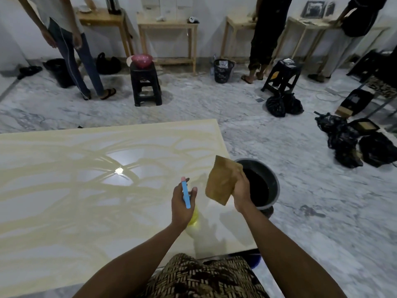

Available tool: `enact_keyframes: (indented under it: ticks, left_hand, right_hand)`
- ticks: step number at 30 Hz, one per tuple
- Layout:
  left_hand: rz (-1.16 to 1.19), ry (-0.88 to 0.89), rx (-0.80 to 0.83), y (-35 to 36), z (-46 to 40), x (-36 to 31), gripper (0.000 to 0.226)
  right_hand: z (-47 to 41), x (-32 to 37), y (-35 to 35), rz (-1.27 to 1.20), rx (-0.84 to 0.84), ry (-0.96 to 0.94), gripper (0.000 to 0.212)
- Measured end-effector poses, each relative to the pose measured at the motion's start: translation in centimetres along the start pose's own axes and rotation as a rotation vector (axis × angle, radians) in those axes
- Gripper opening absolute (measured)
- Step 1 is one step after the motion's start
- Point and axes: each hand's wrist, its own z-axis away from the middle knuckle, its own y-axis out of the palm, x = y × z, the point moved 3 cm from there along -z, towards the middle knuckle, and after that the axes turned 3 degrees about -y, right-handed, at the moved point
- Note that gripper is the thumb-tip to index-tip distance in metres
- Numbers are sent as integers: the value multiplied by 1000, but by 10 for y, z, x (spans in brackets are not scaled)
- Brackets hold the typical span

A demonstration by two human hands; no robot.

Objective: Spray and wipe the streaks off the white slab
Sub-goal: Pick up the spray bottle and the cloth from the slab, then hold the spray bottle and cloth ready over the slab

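Note:
A large white slab [64,201] lies flat before me, covered in yellowish curved streaks, with a bright light reflection near its middle. My left hand [181,206] grips a spray bottle [186,195] with a blue trigger head and a yellow body, held over the slab's right part. My right hand [243,195] holds up a brown cloth [222,179] by one edge, just past the slab's right edge and above a bucket.
A dark bucket [272,179] of dark liquid stands on the marble floor at the slab's right edge. Black stools [146,84], a black basket [223,69], black bags [283,104] and wooden tables [167,26] lie beyond. Three people stand along the far wall.

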Motion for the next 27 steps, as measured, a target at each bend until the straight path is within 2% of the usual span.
enact_keyframes:
  ticks: [3, 6, 7, 9, 11, 14, 16, 20, 23, 27]
  left_hand:
    - [50, -32, -81, 0, -1, -4, 29]
    - [159, -92, -92, -5, -13, -10, 24]
    - [186, -85, -76, -8, -16, -18, 28]
    - [234, -48, 12, -13, -24, -33, 48]
    - [255, -37, 98, -19, -32, -46, 60]
    - [295, -16, 206, -26, -45, -62, 45]
    - [256, -16, 302, -28, -52, -72, 52]
    - [68, -61, 457, -29, -63, -82, 34]
    - [-90, -91, 534, -31, -68, -82, 48]
    - [-187, -120, 553, -42, -74, -78, 47]
  right_hand:
    - [-2, 21, 5, -363, 43, 141, 53]
    - [-2, 34, 4, -528, 163, 133, 67]
    - [1, 35, 4, -558, 186, 148, 69]
    - [5, 36, 4, -578, 216, 190, 62]
    - [6, 31, 4, -569, 201, 241, 54]
    - [4, 29, 8, -515, 132, 326, 56]
    - [3, 29, 17, -429, 162, 351, 59]
    - [7, 29, 36, -383, 226, 343, 66]
    - [7, 29, 48, -333, 230, 346, 73]
    - [8, 35, 57, -250, 272, 318, 71]
